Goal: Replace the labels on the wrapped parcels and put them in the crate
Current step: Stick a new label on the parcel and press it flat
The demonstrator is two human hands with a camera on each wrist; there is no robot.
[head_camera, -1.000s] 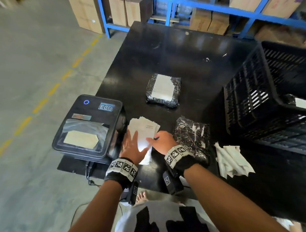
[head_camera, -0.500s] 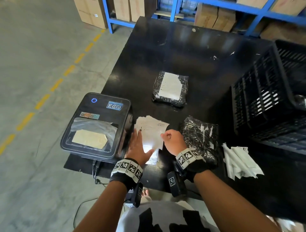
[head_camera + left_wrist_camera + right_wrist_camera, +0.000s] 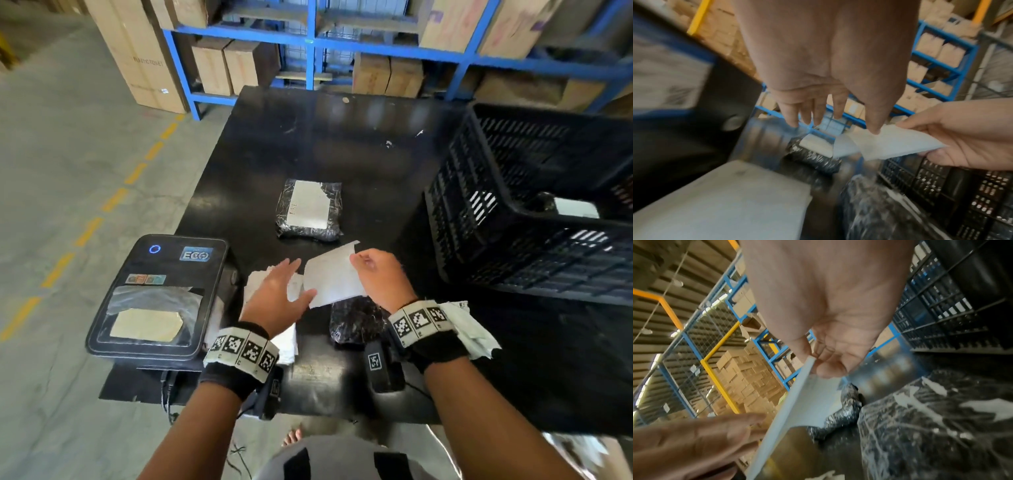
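My right hand (image 3: 375, 274) pinches a white label (image 3: 332, 275) by its far corner and holds it above the table; the same label (image 3: 809, 399) shows edge-on in the right wrist view. My left hand (image 3: 279, 294) is flat with straight fingers over the stack of labels (image 3: 270, 284), its thumb at the lifted label (image 3: 890, 144). A black wrapped parcel (image 3: 356, 318) with torn label scraps lies under my right wrist. Another wrapped parcel (image 3: 310, 209) with a white label lies farther out. The black crate (image 3: 513, 219) stands at the right.
A black label printer (image 3: 154, 294) sits on the table's left front edge. Torn old label paper (image 3: 476, 332) lies beside my right wrist. A labelled parcel (image 3: 568, 205) lies in the crate. Blue racks (image 3: 342, 44) with cartons stand behind the table.
My right hand has lifted one label off the stack and carried it up and to the right. My left hand has risen from pressing the stack, fingers still straight.
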